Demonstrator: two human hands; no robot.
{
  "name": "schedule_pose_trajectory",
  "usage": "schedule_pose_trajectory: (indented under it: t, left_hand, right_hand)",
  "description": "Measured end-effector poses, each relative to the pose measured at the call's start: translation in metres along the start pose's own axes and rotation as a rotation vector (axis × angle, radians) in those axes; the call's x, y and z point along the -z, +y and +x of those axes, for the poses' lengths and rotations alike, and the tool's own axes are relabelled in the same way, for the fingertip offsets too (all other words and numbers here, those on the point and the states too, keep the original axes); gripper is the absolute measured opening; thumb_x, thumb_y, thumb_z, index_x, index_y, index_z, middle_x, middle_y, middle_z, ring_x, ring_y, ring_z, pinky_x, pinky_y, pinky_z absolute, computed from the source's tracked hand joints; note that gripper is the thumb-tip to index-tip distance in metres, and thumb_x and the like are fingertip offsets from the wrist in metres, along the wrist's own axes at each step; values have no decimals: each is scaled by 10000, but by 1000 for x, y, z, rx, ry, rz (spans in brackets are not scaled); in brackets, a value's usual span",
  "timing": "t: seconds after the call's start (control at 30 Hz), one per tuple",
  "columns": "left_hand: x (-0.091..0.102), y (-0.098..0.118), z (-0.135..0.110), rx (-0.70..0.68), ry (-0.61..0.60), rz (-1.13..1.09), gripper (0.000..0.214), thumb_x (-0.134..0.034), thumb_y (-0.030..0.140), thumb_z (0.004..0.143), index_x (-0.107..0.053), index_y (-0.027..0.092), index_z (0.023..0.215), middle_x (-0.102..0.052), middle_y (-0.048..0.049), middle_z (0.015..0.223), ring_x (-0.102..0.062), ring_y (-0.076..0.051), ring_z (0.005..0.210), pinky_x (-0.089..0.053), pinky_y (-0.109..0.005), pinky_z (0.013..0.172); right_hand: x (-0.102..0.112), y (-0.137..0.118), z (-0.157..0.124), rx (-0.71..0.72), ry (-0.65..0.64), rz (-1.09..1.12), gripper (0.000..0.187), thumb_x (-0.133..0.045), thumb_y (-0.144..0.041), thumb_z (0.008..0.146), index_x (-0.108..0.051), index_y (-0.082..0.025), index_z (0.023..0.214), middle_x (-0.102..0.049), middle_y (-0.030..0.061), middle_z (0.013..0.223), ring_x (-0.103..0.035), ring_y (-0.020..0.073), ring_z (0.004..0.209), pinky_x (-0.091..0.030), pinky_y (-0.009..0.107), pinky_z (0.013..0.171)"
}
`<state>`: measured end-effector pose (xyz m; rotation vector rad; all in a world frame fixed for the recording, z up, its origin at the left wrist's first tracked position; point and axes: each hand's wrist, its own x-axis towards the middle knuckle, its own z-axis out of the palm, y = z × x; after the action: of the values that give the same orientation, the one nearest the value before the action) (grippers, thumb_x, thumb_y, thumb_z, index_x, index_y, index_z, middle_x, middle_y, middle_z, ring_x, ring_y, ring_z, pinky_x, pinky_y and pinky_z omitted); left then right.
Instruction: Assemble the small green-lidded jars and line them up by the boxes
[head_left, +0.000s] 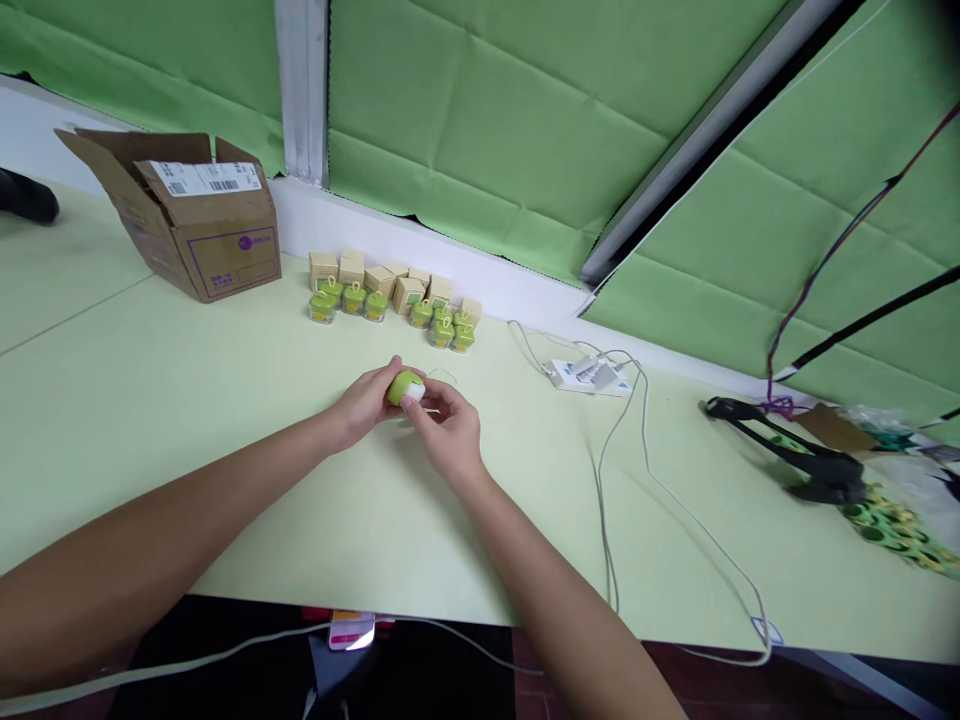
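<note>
Center of frame: left hand cups, right hand pinches, a green rounded object; a slackened grip could drop it onto the table.

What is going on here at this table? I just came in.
A person holds a small round green object over a pale green table. The left hand cradles it, and the right hand grips the end with a white part. Beyond them are small green items in clear cubes, small kraft boxes and an open cardboard box. A white power strip lies to the right.
</note>
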<state>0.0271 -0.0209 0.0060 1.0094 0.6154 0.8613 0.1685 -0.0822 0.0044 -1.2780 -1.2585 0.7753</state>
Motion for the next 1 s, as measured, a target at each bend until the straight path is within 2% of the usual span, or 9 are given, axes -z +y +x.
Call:
schedule_pose_trajectory:
  t: [0.1,0.23,0.3,0.4,0.57,0.7,1.0]
  left_hand:
    - [-3,2,-2,8,-22,89,630,-655,727,858,-693,141,1086,-728,-112,1036,-700,-252,973,-573,-425,906]
    - [-4,2,-4,-129,85,311,627,-830,525,775,-614,195,1264,-676,-47,1031,-660,-166,809,-570,-320,729]
    - [-1,2,-3,-162,58,354,559,-806,460,798,-631,196,1259,-677,-41,1022,-654,-157,807,-568,-313,740]
    - [5,1,0,-142,-12,388,412,-718,397,852,-694,177,1199,-713,-52,996,-661,-167,819,-568,-326,775]
    - [9,1,3,-128,-44,404,364,-613,311,846,-739,167,1156,-746,-69,1090,-679,-198,918,-573,-321,783]
    - [8,3,1,-90,-54,392,370,-580,279,812,-760,159,1113,-756,-59,1039,-684,-206,927,-579,-309,768]
    - [5,0,1,-82,-136,341,390,-483,215,829,-775,145,1077,-760,-54,955,-697,-181,889,-573,-263,738]
  right_hand:
    - [4,0,1,94,31,-76,354,-778,-366,809,-724,-213,1124,-747,76,1083,-737,191,897,-649,346,780]
    - [8,-2,1,268,36,-261,261,-743,-315,829,-757,-226,1073,-720,50,981,-713,157,800,-645,312,728]
    - [10,-2,1,338,35,-350,268,-737,-303,835,-762,-223,1090,-716,53,985,-687,141,744,-634,310,711]
    - [11,3,2,458,42,-486,279,-732,-285,841,-751,-210,1110,-712,57,977,-653,137,708,-613,311,699]
    - [10,11,3,616,54,-661,255,-686,-243,855,-726,-204,1104,-681,62,942,-647,154,736,-582,297,672]
    - [9,9,2,659,38,-718,265,-653,-197,828,-717,-193,1086,-670,67,936,-652,163,749,-568,292,655]
    - [13,-1,2,599,-5,-750,317,-640,-188,775,-743,-181,1075,-678,56,933,-621,129,670,-553,266,650]
